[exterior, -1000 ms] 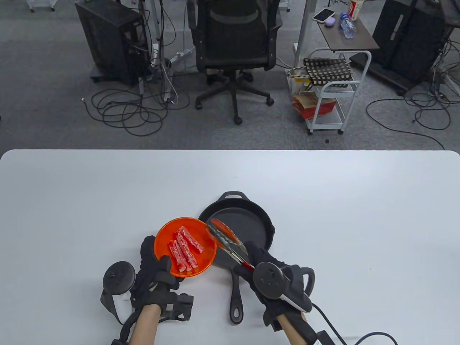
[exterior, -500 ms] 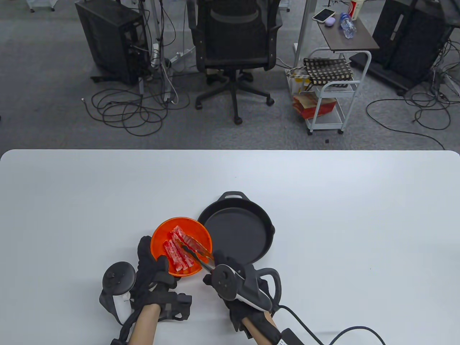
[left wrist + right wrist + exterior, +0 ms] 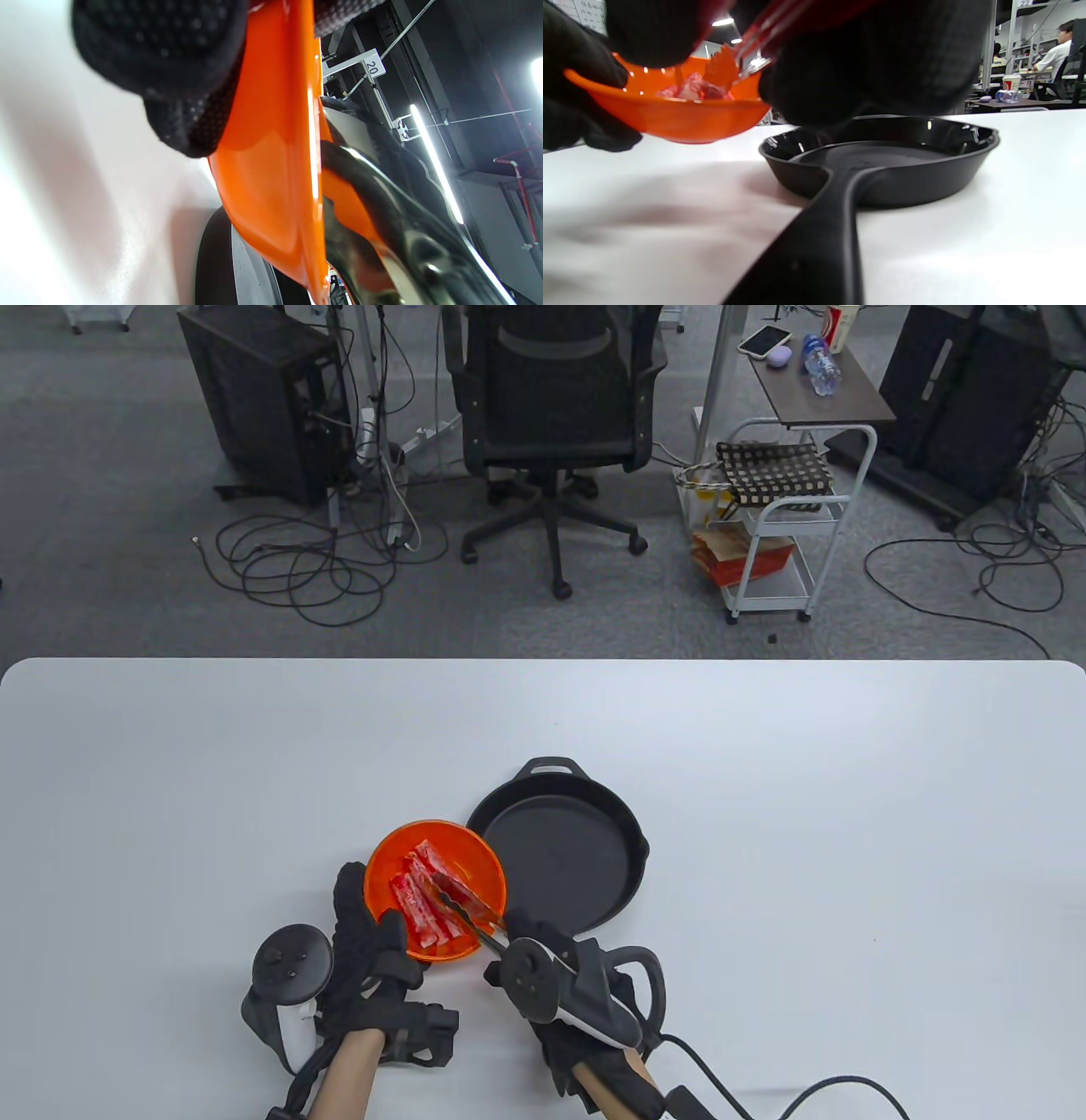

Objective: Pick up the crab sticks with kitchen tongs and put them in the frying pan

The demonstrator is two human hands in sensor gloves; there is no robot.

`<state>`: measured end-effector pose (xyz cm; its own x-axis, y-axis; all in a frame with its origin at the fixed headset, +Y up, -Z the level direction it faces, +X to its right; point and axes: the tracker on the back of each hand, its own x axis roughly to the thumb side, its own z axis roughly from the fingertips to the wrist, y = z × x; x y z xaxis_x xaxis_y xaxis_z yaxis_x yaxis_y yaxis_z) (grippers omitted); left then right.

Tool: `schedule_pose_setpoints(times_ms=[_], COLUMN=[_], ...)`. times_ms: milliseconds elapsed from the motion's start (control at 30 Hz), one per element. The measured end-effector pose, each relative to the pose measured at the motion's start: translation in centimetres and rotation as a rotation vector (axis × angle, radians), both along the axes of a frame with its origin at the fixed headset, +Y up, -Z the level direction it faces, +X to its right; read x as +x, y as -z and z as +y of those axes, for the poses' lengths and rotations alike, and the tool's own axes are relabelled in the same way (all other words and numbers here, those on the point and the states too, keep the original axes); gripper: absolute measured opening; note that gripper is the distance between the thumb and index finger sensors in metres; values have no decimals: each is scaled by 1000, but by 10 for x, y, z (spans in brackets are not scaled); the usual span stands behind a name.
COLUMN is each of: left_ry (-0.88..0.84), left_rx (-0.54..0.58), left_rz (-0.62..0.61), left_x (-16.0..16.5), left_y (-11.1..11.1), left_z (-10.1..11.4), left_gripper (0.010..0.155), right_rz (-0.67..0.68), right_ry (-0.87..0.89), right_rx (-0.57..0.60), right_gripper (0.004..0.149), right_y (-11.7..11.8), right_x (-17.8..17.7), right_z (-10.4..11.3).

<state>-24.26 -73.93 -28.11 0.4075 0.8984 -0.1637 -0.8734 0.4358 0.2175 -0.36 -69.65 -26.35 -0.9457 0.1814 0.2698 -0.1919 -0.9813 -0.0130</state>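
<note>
An orange bowl holds several red-and-white crab sticks. My left hand grips the bowl's near-left rim and holds it lifted off the table, as the right wrist view shows for the bowl. My right hand grips the metal kitchen tongs, whose red tips reach into the bowl among the crab sticks. Whether the tips clasp a stick I cannot tell. The black cast-iron frying pan sits empty just right of the bowl, its long handle under my right hand. The left wrist view shows the bowl's underside.
The white table stretches wide on every side of the bowl and pan. The pan's long handle points toward the near edge. A cable trails from my right wrist. Beyond the table stand an office chair and a cart.
My right hand swung left from over the pan, bringing the tongs' tips down into the bowl among the crab sticks. The left hand keeps holding the bowl, shifted slightly.
</note>
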Motion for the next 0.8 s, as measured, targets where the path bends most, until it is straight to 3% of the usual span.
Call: schedule_pose_setpoints(times_ms=[567, 800], left_ry=[-91, -134], left_rx=[-24, -14], left_rz=[-1, 59], left_x=[-4, -16], left_y=[0, -1], left_z=[-3, -4], left_gripper=[69, 69], right_rz=[-7, -120], right_ry=[140, 291], right_rx=[-21, -44], right_gripper=[60, 60], right_y=[1, 7], right_x=[16, 57], right_z=[3, 12])
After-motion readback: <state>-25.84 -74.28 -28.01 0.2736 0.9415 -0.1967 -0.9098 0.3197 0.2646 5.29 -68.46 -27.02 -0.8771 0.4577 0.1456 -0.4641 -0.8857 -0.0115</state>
